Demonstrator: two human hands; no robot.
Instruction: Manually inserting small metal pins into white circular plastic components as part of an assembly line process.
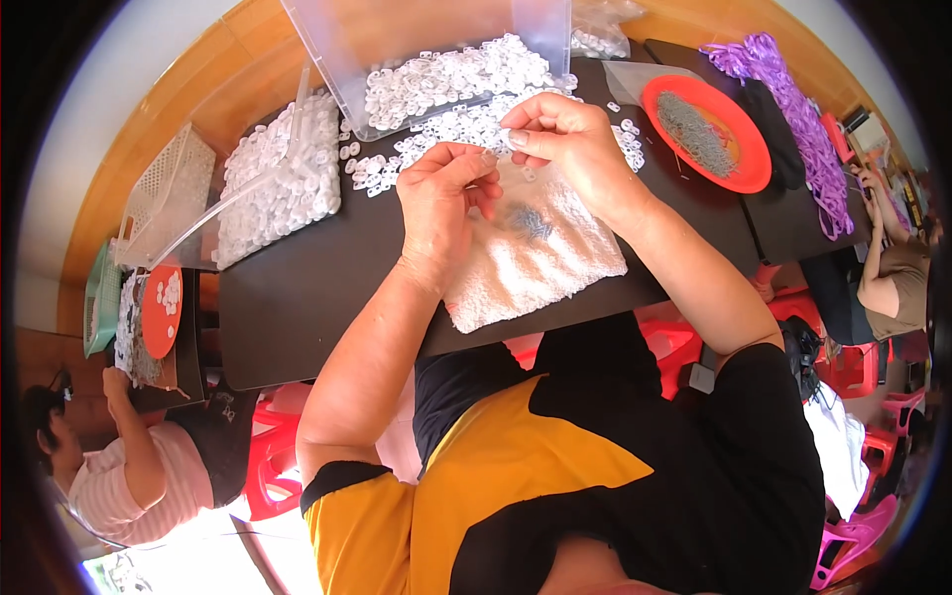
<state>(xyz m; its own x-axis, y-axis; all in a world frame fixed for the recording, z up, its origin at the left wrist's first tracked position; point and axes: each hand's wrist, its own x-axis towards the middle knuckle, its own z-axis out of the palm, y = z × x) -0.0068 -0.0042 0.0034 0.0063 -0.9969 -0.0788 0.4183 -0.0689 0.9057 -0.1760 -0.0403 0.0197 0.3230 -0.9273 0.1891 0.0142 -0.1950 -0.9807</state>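
Both my hands are raised over a white towel (570,283) on the dark table. The fingers of my left hand (446,193) are pinched together; whatever lies between them is too small or hidden to make out. Close beside it, my right hand (567,144) pinches a small white plastic piece (507,140) between thumb and forefinger. A small heap of thin grey metal parts (531,221) rests on the towel below. Behind my hands, many white oval plastic pieces (421,149) with holes are spread over the table.
A clear plastic bin (337,74) of white pieces lies tipped toward me. More fill a clear container (283,188) at left. To the right are a red plate (756,174) of metal pins and purple ribbons (778,109). Other people (149,466) sit at both sides.
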